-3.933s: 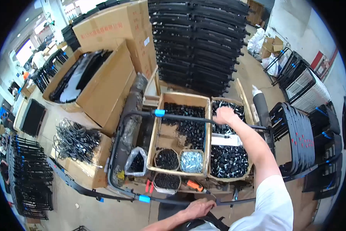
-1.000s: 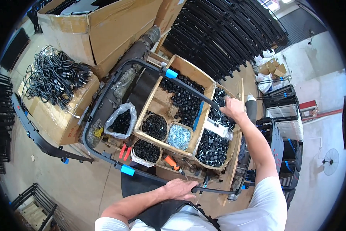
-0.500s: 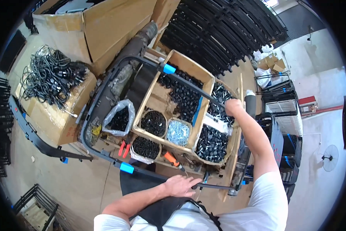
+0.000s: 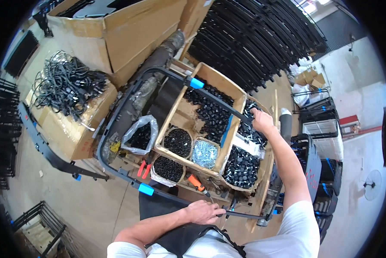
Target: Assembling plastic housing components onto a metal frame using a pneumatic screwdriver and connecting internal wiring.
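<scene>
A large black frame with rounded corners (image 4: 221, 101) and blue clips (image 4: 146, 189) lies tilted across the work table. My left hand (image 4: 203, 212) is closed on its near bar, close to my apron. Stretched out over the far right bin of black-headed bolts (image 4: 252, 134) is my right hand (image 4: 262, 121), beside the frame's far bar. Its index finger extends apart from the thumb; the other fingers are partly hidden, and nothing shows in them. Nearer me sits another bin of black-headed bolts (image 4: 242, 167). A wooden tray (image 4: 170, 121) holds black caps (image 4: 212, 120) and silver screws (image 4: 205, 153).
Red-handled pliers (image 4: 144, 170) and an orange-handled tool (image 4: 196, 182) lie at the table's near edge. A bag of black parts (image 4: 139, 136) stands left of the tray. Cables (image 4: 68, 86) lie on a carton (image 4: 83, 142) at left. Stacked black frames (image 4: 253, 38) stand behind.
My right hand has shifted slightly farther and left over the bolts, and its index finger has stretched out. The left hand stays on the near bar. The whole view has shifted slightly.
</scene>
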{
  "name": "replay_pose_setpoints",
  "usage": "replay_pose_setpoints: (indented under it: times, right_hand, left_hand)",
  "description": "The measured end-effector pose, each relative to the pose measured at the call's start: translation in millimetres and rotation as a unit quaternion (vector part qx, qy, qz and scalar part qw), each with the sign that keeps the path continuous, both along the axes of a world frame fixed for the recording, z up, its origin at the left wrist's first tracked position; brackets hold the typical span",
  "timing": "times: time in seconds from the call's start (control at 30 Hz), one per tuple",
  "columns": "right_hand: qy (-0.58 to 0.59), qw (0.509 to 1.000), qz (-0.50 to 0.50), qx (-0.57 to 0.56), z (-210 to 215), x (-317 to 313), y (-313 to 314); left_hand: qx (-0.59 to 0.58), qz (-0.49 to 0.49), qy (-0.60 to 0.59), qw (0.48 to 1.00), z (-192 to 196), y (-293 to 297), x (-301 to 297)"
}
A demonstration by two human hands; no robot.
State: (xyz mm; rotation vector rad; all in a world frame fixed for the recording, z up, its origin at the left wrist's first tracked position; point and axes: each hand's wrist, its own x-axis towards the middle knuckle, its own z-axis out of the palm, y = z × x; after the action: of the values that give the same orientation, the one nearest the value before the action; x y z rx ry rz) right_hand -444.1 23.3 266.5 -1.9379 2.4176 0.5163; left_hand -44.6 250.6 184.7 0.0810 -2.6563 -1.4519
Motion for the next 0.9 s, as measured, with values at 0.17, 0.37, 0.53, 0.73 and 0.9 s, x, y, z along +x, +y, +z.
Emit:
replay_pose_setpoints:
  times: [0.17, 0.37, 0.53, 0.73, 0.9]
  right_hand:
    - [0.045, 0.995, -0.033, 0.082, 15.7, -4.8, 3.9]
    - [-0.058, 0.997, 0.007, -0.041, -23.1, -22.5, 21.2]
    - [-0.083, 0.990, -0.068, -0.088, -25.9, -8.7, 28.2]
    - [-0.260, 0.958, 0.105, -0.057, 9.6, 133.1, 179.4]
    - [-0.310, 0.929, 0.121, 0.160, 50.2, 231.7, 315.4]
  left_hand:
    - [0.011, 0.017, 0.037, 0.999, 8.1, 3.8, -1.6]
    - [-0.034, 0.014, -0.048, 0.998, 36.6, 12.9, -20.8]
    - [-0.092, 0.002, -0.152, 0.984, 59.7, 23.6, -18.2]
    - [-0.051, 0.490, 0.005, 0.870, 141.8, -135.5, 116.2]
    - [0.029, 0.866, 0.131, 0.482, 102.1, -373.5, 355.5]
